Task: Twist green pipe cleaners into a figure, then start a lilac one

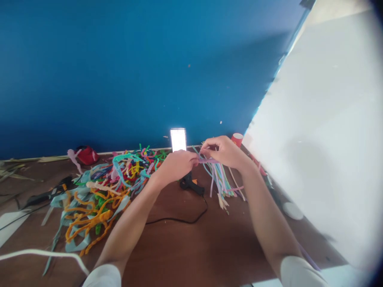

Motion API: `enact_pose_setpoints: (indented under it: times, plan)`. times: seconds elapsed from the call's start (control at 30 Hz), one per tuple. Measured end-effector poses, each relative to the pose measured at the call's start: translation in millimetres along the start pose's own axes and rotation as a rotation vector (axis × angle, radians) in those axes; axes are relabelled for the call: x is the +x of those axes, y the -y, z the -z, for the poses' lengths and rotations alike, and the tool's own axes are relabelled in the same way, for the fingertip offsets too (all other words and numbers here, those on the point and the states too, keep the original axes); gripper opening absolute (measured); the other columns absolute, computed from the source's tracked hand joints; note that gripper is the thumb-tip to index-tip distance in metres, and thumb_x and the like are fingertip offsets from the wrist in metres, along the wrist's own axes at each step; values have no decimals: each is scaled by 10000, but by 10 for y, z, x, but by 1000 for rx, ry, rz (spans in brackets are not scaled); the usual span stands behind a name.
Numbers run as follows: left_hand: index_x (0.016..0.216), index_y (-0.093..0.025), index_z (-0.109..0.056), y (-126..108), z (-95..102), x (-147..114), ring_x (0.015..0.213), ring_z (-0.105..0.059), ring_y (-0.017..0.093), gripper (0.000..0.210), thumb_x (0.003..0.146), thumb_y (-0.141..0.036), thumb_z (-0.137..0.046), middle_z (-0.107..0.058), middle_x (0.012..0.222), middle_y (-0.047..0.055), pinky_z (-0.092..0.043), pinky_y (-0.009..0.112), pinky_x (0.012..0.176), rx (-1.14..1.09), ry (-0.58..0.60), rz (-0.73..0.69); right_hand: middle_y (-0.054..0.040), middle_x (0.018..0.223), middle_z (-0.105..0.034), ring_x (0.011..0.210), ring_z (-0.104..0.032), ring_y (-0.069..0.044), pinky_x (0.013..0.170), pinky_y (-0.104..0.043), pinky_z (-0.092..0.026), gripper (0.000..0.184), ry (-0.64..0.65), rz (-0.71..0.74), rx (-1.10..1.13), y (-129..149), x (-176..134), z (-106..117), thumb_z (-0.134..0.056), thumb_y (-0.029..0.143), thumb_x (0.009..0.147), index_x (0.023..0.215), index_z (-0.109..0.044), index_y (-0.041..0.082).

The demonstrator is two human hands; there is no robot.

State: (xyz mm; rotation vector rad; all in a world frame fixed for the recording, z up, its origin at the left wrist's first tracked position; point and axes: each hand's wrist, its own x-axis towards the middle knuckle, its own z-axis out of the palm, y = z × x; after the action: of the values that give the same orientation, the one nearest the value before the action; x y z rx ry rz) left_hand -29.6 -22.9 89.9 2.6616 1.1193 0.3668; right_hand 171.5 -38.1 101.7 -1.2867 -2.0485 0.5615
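Note:
My left hand [178, 164] and my right hand [224, 151] are close together above the middle of the table. Between them runs a thin light-purple pipe cleaner [209, 161]. The left fingers are closed at its left end. My right thumb and fingertips pinch close beside the left fingers; their exact contact is partly hidden. Below and behind the right hand lies a bundle of pale pipe cleaners [220, 179], mostly purple, blue and white. A black glue gun [191, 185] rests under my hands, and a lit phone [178, 139] stands upright behind them.
A tangled heap of colourful pipe cleaners [101, 211] and ribbon covers the left. Farther left lie a dark tool [49, 195] and a red pouch [87, 155]. A red cup [237, 139] stands back right. A black cord [176, 219] crosses the brown table [185, 255]; walls border the back and right.

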Motion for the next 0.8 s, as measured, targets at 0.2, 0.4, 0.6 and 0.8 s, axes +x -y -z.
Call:
enact_pose_setpoints:
  times: [0.2, 0.4, 0.6, 0.8]
  plan:
    - [881, -198, -660, -30, -78, 15, 705, -592, 186, 260, 915, -186, -402, -682, 790, 59, -269, 284, 592, 71, -197, 155, 14, 587, -553, 540, -423, -107, 560, -300, -261, 257, -4, 26, -208, 341, -138, -16, -481, 273, 928, 725, -620, 198]
    - [749, -184, -530, -19, 30, 52, 615, -485, 129, 316, 984, -249, -330, -566, 661, -4, -289, 265, 604, -219, -351, 142, -4, 647, -623, 575, -484, -130, 576, -303, -290, 190, -20, -2, -198, 276, -109, -43, -520, 236, 882, 796, -686, 207]
    - [756, -175, -524, -47, 88, 14, 594, -475, 98, 315, 995, -264, -339, -535, 635, -27, -343, 230, 617, -438, -241, 3, -17, 761, -666, 687, -557, -153, 632, -298, -377, 136, 19, 37, 109, -98, 13, -5, -589, 270, 848, 814, -698, 195]
    - [722, -174, -560, -6, 120, -47, 591, -496, 98, 250, 930, -182, -422, -584, 649, -12, -322, 237, 604, -186, -61, -126, -24, 777, -684, 706, -568, -155, 642, -298, -403, 197, 112, 53, 171, -207, 49, 81, -668, 387, 818, 814, -725, 198]
